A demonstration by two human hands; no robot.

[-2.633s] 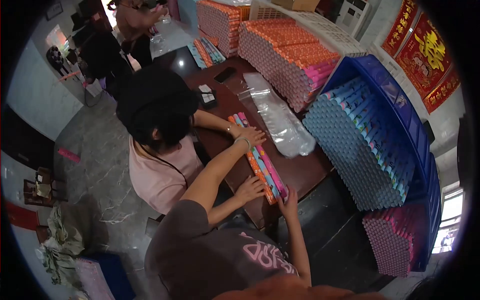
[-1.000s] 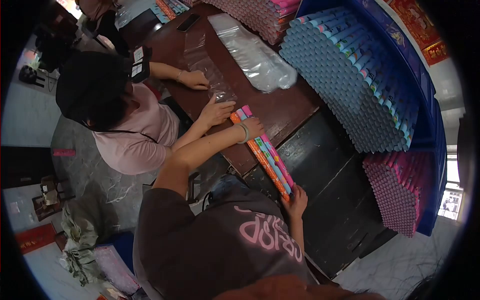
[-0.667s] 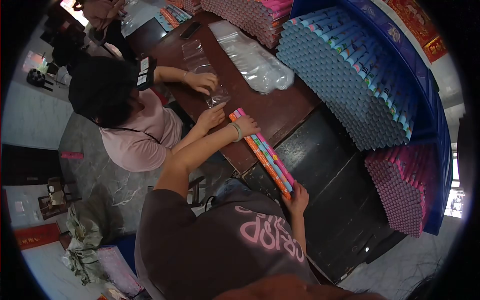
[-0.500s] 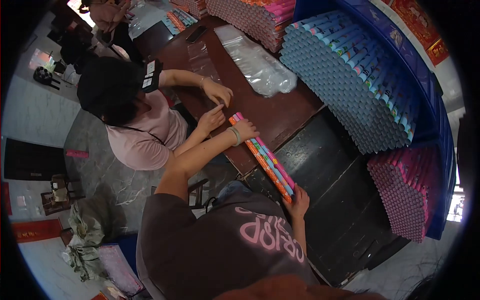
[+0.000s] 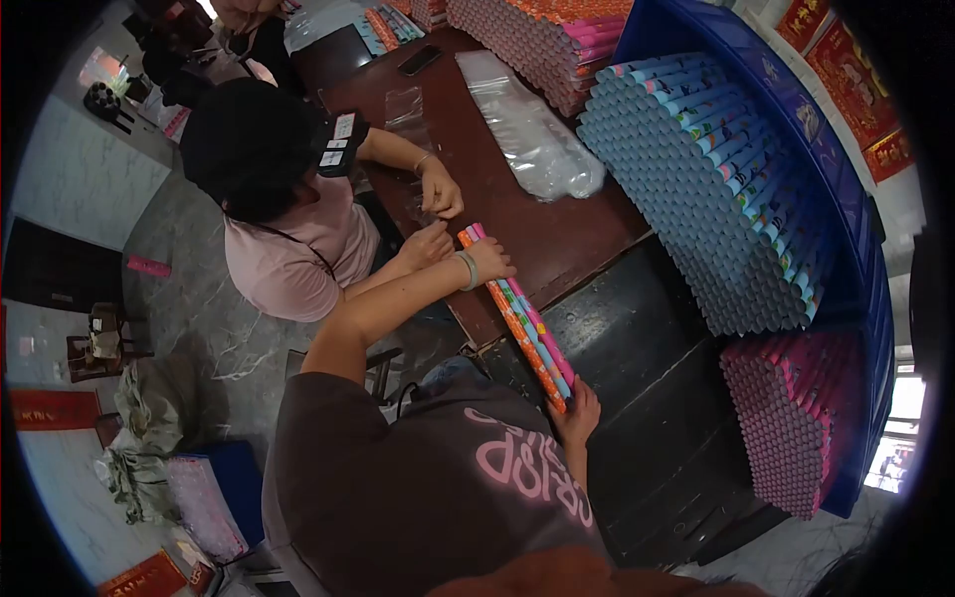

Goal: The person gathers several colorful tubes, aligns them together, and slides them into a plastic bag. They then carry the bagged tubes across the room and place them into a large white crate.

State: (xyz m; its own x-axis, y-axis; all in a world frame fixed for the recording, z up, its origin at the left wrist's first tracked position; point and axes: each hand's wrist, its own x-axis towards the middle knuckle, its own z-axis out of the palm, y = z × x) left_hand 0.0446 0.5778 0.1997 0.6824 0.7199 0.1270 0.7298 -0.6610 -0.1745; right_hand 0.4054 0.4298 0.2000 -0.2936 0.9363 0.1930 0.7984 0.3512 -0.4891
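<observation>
A small bundle of long patterned paper tubes (image 5: 532,328), orange, light blue and pink, lies slantwise across the brown and black table surfaces. Around the far part of the bundle my left hand (image 5: 489,258), with a band at the wrist, is closed. My right hand (image 5: 576,410) grips its near end, the thumb on the pink side. Just past the far end are a co-worker's two hands (image 5: 439,194), close together; some clear plastic seems to be at their fingers, too small to make out surely.
Flat clear plastic bags (image 5: 532,129) and a phone (image 5: 419,61) lie on the brown table (image 5: 587,224). To the right, a blue rack (image 5: 870,269) holds stacked light-blue tubes (image 5: 696,199) and pink tubes (image 5: 781,418). A co-worker in a black cap (image 5: 249,139) sits at the left.
The near end of the tubes and my right hand have moved a little down and left. The co-worker's hands have shifted slightly. My whole view has turned a little.
</observation>
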